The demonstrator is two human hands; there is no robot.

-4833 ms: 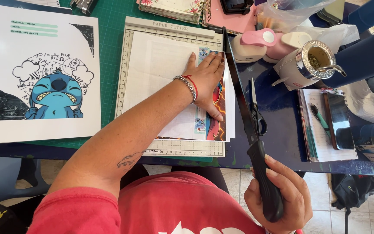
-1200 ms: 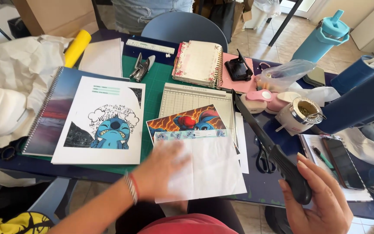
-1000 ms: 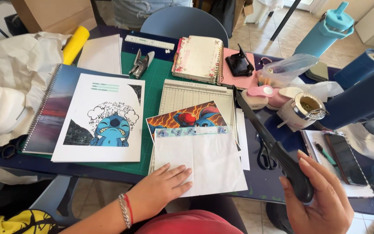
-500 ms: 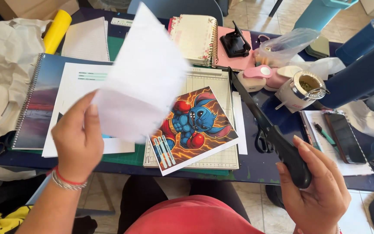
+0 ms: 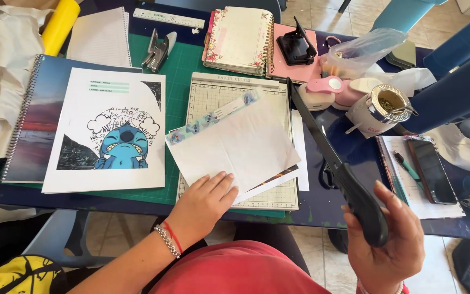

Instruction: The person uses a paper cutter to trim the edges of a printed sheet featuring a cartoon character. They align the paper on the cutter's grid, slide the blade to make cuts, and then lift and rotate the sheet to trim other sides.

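Pressing flat on the white sheet of paper [image 5: 235, 149], the left hand [image 5: 205, 201] pins it to the gridded paper-cutter board [image 5: 235, 90] on the table [image 5: 327, 201]; its grip is spread apart. The right hand [image 5: 390, 239] is clamped on the raised black cutter-arm handle [image 5: 363, 204], keeping the blade clear.

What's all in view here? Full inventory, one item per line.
White paper sheet with a blue character strip along its edge: 1, white, on the trimmer under the left hand.
Gridded paper trimmer board: 1, cream, centre of the green cutting mat.
Black trimmer blade arm: 1, raised, right of board.
Blue cartoon character print: 1, white and blue, left on a spiral notebook.
Floral planner: 1, top centre.
Metal-rimmed cup: 1, right.
Dark phone: 1, far right.
Left hand: on sheet.
Right hand: grips arm handle.
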